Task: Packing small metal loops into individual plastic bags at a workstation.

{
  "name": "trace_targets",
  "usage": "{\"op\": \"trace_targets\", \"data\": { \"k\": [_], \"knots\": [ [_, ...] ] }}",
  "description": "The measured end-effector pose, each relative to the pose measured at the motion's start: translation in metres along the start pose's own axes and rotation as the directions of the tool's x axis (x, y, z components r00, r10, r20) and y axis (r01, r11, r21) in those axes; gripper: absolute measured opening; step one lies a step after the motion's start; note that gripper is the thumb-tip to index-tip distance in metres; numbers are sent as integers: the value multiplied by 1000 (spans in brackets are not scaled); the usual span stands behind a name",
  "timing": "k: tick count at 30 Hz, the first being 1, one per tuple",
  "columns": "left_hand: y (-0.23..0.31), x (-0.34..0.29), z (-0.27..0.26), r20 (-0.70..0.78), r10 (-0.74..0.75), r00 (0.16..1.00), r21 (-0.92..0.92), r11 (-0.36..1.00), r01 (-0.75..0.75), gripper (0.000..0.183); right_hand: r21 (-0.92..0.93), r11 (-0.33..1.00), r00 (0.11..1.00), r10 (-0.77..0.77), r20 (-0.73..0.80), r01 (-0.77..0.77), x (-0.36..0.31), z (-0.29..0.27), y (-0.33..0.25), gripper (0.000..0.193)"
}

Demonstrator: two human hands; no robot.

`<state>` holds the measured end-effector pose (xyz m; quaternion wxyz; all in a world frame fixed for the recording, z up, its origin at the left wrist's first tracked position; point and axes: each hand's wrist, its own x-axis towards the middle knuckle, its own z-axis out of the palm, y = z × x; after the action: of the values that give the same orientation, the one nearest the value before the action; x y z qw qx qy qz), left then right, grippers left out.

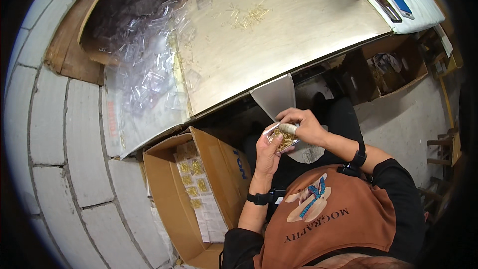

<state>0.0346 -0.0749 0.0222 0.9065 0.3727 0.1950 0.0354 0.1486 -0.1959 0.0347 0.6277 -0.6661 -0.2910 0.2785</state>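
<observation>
My left hand (268,155) is wrapped round a small clear plastic box (295,145), held over my lap below the table edge. Inside it lies a heap of thin gold-coloured metal pieces (285,140), too small to name surely. From the other side my right hand (307,128) reaches over the box, its fingers curled and pressed at the box's upper edge. One of its fingers wears a pale ribbed wrap (288,128). Exactly what the right fingertips pinch is partly hidden.
The table (308,10) bears a scatter of gold pieces (250,16) and, at left, a pile of clear plastic boxes (149,45). A cardboard carton (209,169) with filled boxes (191,179) stands left of me. An open carton (403,77) sits under the table at right.
</observation>
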Motion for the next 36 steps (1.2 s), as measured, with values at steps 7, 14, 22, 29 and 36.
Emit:
{"op": "trace_targets", "data": {
  "k": [7, 14, 22, 29, 36],
  "knots": [
    [9, -1, 0, -13, 73, 997, -65, 995, -74, 37, 50, 998, 999, -33, -18, 34, 1, -18, -4, 19],
    [3, 5, 0, -76, 67, 995, 28, 997, -65, 34, 194, 970, 983, 167, -79, -149, 5, -13, -4, 20],
    [-5, 9, 4, -173, 81, 982, 79, 995, -68, 29, 47, 977, 976, 211, -54, -209, 8, -12, -11, 17],
    [-6, 16, 8, -161, 41, 986, 60, 998, -32, 28, -118, 980, 987, 156, -49, -161, 12, -7, -3, 17],
    [-3, 20, -3, -129, -21, 991, 17, 1000, 24, 34, -496, 791, 934, -299, 197, 358, 17, -15, -4, 26]
  ]
}}
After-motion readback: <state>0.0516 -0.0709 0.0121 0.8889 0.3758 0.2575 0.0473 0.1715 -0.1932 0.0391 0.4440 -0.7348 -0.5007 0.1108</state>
